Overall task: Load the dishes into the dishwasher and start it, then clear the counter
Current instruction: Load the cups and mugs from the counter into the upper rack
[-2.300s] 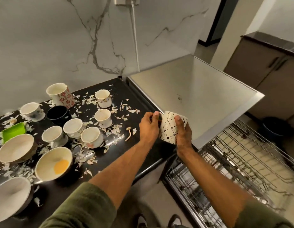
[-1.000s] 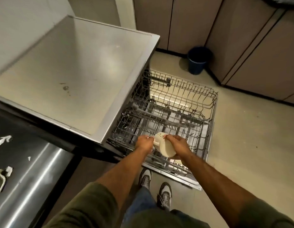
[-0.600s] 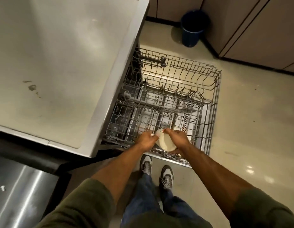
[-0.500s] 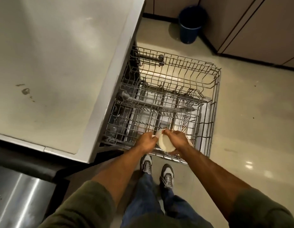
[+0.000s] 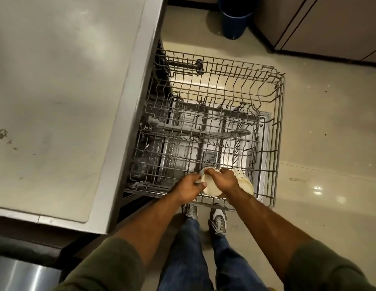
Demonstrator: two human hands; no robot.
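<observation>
The dishwasher's upper wire rack (image 5: 280, 131) is pulled out over the floor, with the lower rack and open door visible beneath it. Both my hands hold a cream cup (image 5: 212, 186) at the rack's near edge. My left hand (image 5: 188, 189) pinches its left side, where the handle is. My right hand (image 5: 224, 179) grips its body from the right. A second cream cup with dark dots (image 5: 243, 181) lies tilted in the rack just right of my right hand, partly hidden by it.
The dishwasher's flat steel top (image 5: 56, 80) fills the left side. A blue bin (image 5: 235, 19) stands on the floor beyond the rack, beside brown cabinets (image 5: 330, 28). My shoes (image 5: 218, 221) are just in front of the rack. A strip of counter (image 5: 14, 274) shows at lower left.
I carried the cup from the counter over to the pulled-out rack and lowered it to the near edge. In the last half second my hands and the cup have barely moved.
</observation>
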